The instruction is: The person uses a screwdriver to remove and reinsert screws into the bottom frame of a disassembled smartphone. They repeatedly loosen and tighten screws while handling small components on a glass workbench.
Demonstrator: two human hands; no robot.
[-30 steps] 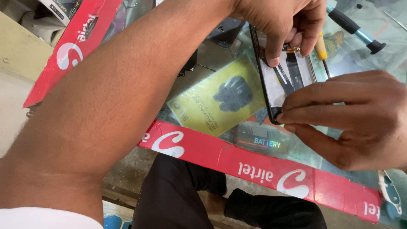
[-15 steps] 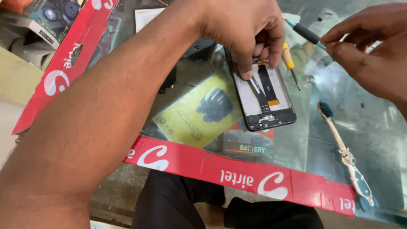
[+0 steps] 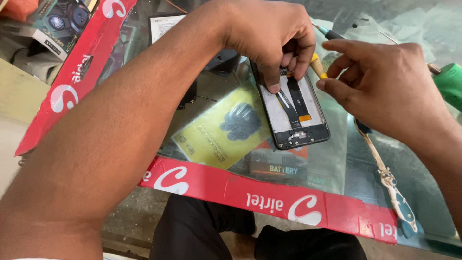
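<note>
Head view, thing in hand: opened black phone frame with bare flex ribbons [image 3: 293, 108], centre of the frame, flat on the glass-topped desk [image 3: 385, 43].
Left hand [image 3: 269, 36]: grip pinched on the frame's upper end, fingertips pressing the ribbons.
Right hand [image 3: 385, 82]: fingers apart, holding nothing, beside the yellow-handled screwdriver [image 3: 317, 65].
Risk: pressing could crease or tear a ribbon; the frame could skid on the glass.
Count: one phone frame, two dark ribbons, one yellow screwdriver, one toothbrush-like brush [image 3: 390, 188] at lower right.
</note>
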